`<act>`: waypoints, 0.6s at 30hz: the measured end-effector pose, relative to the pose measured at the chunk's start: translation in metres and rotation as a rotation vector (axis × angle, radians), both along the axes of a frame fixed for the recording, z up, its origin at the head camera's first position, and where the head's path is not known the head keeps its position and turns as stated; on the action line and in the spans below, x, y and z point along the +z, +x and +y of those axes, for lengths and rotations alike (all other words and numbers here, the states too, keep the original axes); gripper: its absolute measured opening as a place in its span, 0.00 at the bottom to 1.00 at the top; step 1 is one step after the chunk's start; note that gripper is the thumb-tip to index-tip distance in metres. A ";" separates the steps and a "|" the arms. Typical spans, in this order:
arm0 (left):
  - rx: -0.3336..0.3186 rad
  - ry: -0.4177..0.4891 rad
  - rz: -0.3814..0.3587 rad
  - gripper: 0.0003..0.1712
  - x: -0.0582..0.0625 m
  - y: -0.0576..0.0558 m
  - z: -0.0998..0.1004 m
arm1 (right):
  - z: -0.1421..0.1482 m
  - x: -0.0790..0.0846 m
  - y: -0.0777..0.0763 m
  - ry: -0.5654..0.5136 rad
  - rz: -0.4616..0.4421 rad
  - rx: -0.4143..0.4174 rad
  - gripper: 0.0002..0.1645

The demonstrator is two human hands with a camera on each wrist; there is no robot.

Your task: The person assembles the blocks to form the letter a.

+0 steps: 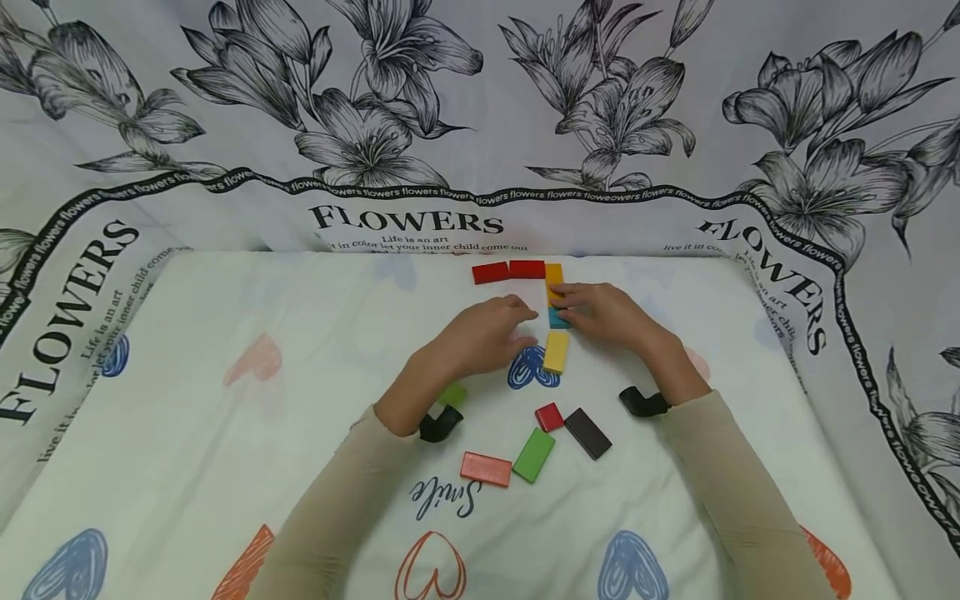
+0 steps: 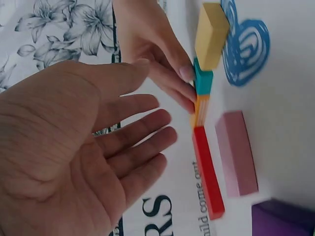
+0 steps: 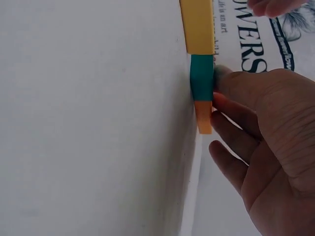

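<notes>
My right hand (image 1: 607, 312) rests its thumb and fingertips against the right side of the teal block (image 1: 558, 319) and the orange block (image 1: 553, 273). These two lie end to end, with a yellow block (image 1: 556, 352) on the near side of the teal one. Two red blocks, one (image 1: 527, 269) beside the other (image 1: 491, 272), run left from the orange block's far end. My left hand (image 1: 483, 333) hovers left of the row, fingers loosely spread, holding nothing. In the left wrist view a pink block (image 2: 236, 152) and a purple block (image 2: 283, 219) appear; my left hand hides them from the head view.
Nearer to me lie a small red block (image 1: 549, 417), a dark block (image 1: 588, 433), a green block (image 1: 534, 456) and a salmon block (image 1: 486, 469). A lime block (image 1: 453, 395) shows partly behind my left wrist. A printed cloth (image 1: 480, 225) hangs behind the table.
</notes>
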State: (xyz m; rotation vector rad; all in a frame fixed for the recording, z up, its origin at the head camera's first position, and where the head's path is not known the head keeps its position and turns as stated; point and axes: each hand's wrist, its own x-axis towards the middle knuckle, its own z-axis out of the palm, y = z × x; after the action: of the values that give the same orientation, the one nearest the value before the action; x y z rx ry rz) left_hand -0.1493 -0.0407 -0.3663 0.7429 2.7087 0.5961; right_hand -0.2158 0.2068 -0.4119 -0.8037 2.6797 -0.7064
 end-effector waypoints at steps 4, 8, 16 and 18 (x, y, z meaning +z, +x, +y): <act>-0.023 -0.031 -0.017 0.29 -0.004 0.005 0.007 | 0.000 -0.004 0.002 -0.027 0.011 0.027 0.22; 0.000 -0.054 -0.003 0.29 -0.006 0.005 0.009 | -0.003 -0.005 0.001 -0.047 0.027 0.038 0.21; -0.057 -0.067 0.013 0.30 -0.012 0.003 0.017 | 0.001 -0.002 0.000 -0.052 0.026 0.022 0.21; -0.070 -0.072 0.013 0.30 -0.014 0.003 0.020 | 0.003 -0.001 -0.001 -0.051 0.033 0.025 0.21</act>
State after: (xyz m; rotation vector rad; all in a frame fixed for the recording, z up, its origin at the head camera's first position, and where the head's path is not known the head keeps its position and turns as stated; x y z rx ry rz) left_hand -0.1466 -0.0209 -0.3798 0.8223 2.6880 0.4766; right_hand -0.2166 0.2095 -0.4134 -0.8670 2.6860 -0.7647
